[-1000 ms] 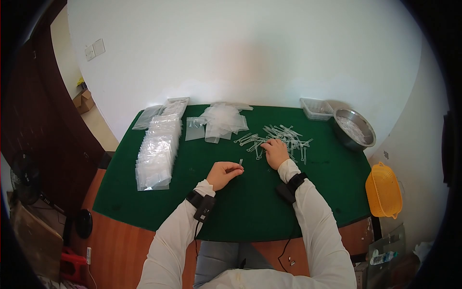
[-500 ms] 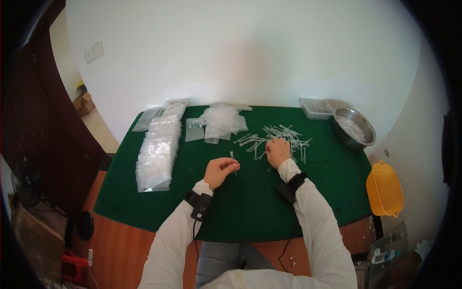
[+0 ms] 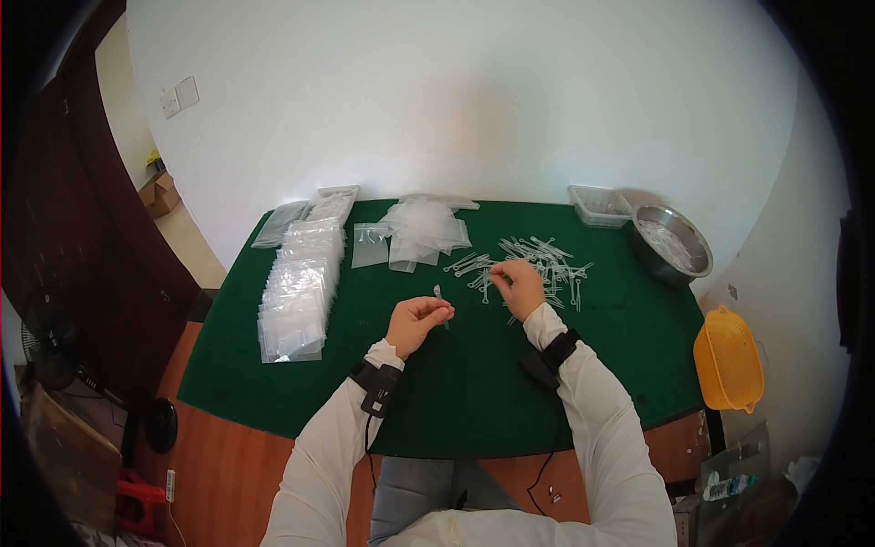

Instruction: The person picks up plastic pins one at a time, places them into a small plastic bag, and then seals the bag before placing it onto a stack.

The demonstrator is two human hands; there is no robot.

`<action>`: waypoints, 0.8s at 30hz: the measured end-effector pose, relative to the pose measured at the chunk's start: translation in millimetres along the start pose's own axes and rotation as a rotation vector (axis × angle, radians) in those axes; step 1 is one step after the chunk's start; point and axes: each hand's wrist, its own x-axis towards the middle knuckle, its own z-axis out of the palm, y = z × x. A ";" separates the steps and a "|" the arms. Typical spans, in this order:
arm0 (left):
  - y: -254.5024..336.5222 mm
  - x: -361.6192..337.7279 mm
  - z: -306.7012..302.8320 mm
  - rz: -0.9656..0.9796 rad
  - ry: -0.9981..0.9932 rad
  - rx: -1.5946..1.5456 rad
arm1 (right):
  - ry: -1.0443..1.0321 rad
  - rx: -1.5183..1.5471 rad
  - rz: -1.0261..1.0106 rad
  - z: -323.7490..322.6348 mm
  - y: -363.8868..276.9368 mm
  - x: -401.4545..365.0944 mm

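Note:
My left hand [image 3: 419,325] is closed in a pinch around small clear plastic sticks [image 3: 437,292], whose upper ends poke out above the fingers; how many is hidden. My right hand [image 3: 518,288] hovers at the front left of a loose pile of clear ring-ended plastic sticks [image 3: 556,264]. Its thumb and fingertips are pinched on a clear plastic stick [image 3: 485,290] that seems to hang below them. Behind my left hand lies a heap of flat clear zip bags [image 3: 421,228].
A long overlapping row of filled clear bags [image 3: 296,292] runs down the left of the green-covered table [image 3: 365,410]. At the right back stand a clear plastic tray [image 3: 600,208] and a steel bowl [image 3: 670,242]. A yellow basket [image 3: 729,360] sits beyond the right edge.
My right hand has shifted a little left out of the pile's middle, its fingers now pinched together. The left hand has stayed nearly still with its sticks.

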 end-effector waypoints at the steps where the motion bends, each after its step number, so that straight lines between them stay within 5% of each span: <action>1: 1.4 -0.1 0.4 -0.003 0.005 0.009 | -0.044 0.165 0.117 2.8 -4.6 -1.0; 6: 10.8 -1.0 2.7 -0.033 0.086 -0.112 | -0.263 0.910 0.504 -0.6 -40.6 2.3; 10: 13.2 -1.3 1.8 -0.046 0.105 -0.179 | -0.337 1.150 0.592 10.0 -54.1 -5.0; 24: 9.7 -0.5 0.6 -0.035 0.113 -0.126 | -0.455 1.035 0.577 22.6 -59.7 -14.2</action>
